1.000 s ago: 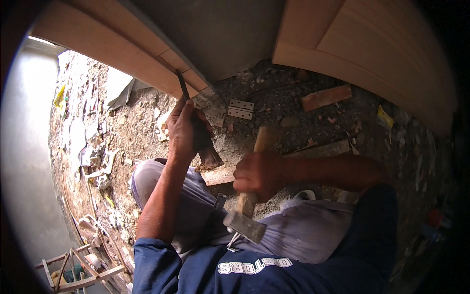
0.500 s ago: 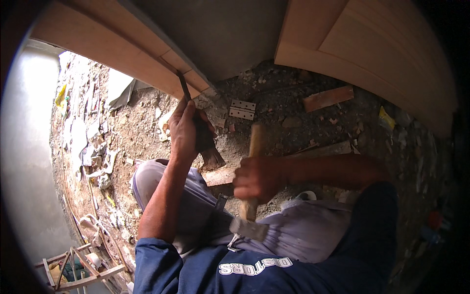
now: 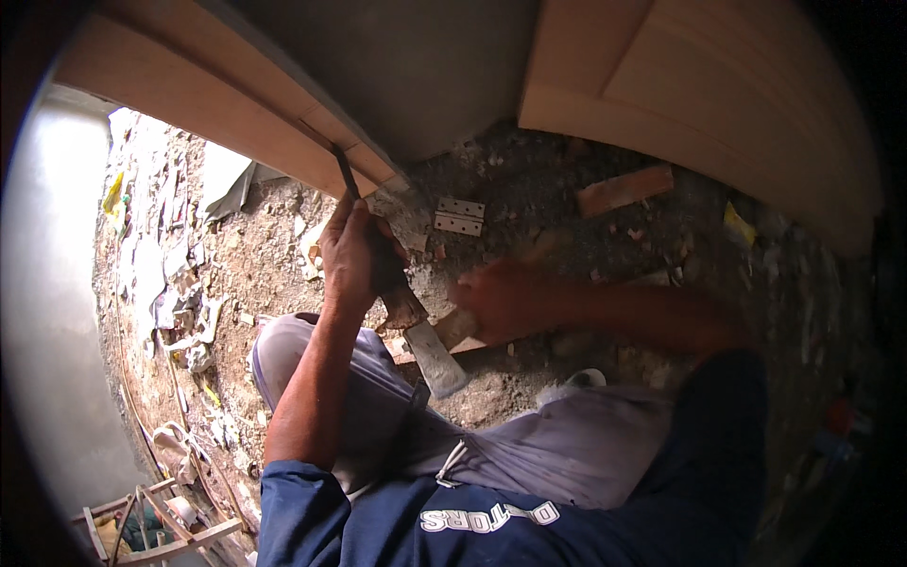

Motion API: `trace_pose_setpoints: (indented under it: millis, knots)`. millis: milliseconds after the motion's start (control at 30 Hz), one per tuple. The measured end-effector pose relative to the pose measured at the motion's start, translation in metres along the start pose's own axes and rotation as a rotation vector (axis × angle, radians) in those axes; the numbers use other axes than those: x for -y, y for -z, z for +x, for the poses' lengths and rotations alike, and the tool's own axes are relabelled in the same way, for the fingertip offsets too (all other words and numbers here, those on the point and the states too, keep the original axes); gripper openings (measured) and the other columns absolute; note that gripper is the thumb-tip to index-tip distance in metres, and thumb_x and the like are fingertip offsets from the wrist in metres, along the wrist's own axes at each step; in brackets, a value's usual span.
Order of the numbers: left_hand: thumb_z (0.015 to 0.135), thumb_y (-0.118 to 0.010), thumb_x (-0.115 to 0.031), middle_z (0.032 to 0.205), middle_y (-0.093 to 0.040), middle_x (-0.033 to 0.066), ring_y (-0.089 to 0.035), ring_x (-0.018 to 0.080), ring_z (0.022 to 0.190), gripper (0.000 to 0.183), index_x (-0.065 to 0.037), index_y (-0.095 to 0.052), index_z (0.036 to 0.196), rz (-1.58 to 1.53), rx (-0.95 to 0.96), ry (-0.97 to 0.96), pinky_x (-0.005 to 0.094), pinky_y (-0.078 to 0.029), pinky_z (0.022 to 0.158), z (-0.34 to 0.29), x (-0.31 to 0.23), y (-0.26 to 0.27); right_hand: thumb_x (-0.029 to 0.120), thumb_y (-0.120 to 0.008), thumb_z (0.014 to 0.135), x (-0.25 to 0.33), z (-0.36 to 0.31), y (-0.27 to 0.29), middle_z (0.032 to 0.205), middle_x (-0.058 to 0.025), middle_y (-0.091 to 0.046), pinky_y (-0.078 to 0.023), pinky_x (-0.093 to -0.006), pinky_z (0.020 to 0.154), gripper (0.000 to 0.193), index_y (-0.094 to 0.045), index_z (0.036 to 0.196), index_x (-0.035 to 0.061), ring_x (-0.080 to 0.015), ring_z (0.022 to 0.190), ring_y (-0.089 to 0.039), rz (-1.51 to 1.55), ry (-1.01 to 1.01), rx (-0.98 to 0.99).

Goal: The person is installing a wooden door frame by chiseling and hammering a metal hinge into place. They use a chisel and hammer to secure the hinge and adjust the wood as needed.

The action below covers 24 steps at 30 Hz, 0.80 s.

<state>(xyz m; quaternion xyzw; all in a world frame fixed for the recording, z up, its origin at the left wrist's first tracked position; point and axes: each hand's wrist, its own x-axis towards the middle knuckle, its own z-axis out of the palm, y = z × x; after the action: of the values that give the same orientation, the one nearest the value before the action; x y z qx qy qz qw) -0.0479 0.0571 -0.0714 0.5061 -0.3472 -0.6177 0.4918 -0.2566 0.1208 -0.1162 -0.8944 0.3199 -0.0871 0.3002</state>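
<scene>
Swung up to the chisel (image 3: 346, 174) my left fingers (image 3: 357, 219) clamp near the lower end of the wooden board (image 3: 217, 104), the hammer (image 3: 436, 361) sits gripped in my right fingers (image 3: 470, 291), white lettering (image 3: 480, 520) below.

- Clasped in left hand (image 3: 350, 263), toward 9 o'clock: chisel (image 3: 347, 174), dark blade angled toward 11 o'clock, tip on long wooden board (image 3: 194, 90) at 10 o'clock.
- Gripped in right hand (image 3: 499, 295), blurred, just off centre toward 4 o'clock: hammer (image 3: 437, 363), head at 6 o'clock, by butt of chisel handle; contact uncertain.
- Lying on rubble-strewn ground (image 3: 274, 222): metal hinge (image 3: 460, 216) at 12 o'clock, reddish flat piece (image 3: 625, 190) at 2 o'clock.
- Also toward 2 o'clock: large wooden panel (image 3: 718, 113).
</scene>
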Motion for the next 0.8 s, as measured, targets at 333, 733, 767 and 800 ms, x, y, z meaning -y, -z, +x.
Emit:
trace_pose_setpoints:
  millis: [333,733,767,800]
  knots:
    - [0.101,-0.050,-0.022,0.070,-0.059,0.0066,-0.060,0.0190,0.048,0.017,-0.007,-0.052,0.109,0.015,-0.034,0.173,0.0339,-0.053,0.041,-0.010,-0.043,-0.009,0.036,-0.081,0.057,-0.003,-0.010,0.000,0.085,-0.0113,-0.059,-0.052,-0.0462,0.068,0.051,-0.055,0.089,0.0065,-0.0334,0.082,-0.064,0.029,0.190,-0.101]
    - [0.104,-0.041,-0.019,0.065,-0.057,0.0055,-0.059,0.0160,0.048,0.045,-0.002,-0.040,0.145,0.155,0.022,-0.116,0.0280,-0.052,0.045,-0.028,-0.034,-0.013,0.033,-0.083,0.057,0.001,-0.008,0.003,0.085,-0.0111,-0.058,-0.052,-0.0462,0.068,0.050,-0.053,0.088,0.0066,-0.0335,0.079,-0.063,0.086,0.299,-0.172]
    - [0.104,-0.041,-0.019,0.065,-0.057,0.0055,-0.059,0.0160,0.048,0.044,-0.002,-0.040,0.145,0.139,0.026,-0.110,0.0280,-0.052,0.045,-0.030,-0.039,-0.014,0.033,-0.083,0.057,0.001,-0.007,0.001,0.085,-0.0110,-0.058,-0.051,-0.0460,0.068,0.050,-0.053,0.088,0.0067,-0.0334,0.079,-0.063,0.095,0.304,-0.180]
    - [0.104,-0.041,-0.019,0.064,-0.057,0.0056,-0.059,0.0159,0.048,0.044,-0.002,-0.041,0.144,0.123,0.030,-0.104,0.0280,-0.052,0.045,-0.030,-0.041,-0.013,0.033,-0.083,0.057,0.000,-0.006,0.000,0.085,-0.0110,-0.058,-0.051,-0.0457,0.067,0.050,-0.053,0.087,0.0067,-0.0332,0.078,-0.063,0.104,0.309,-0.188]
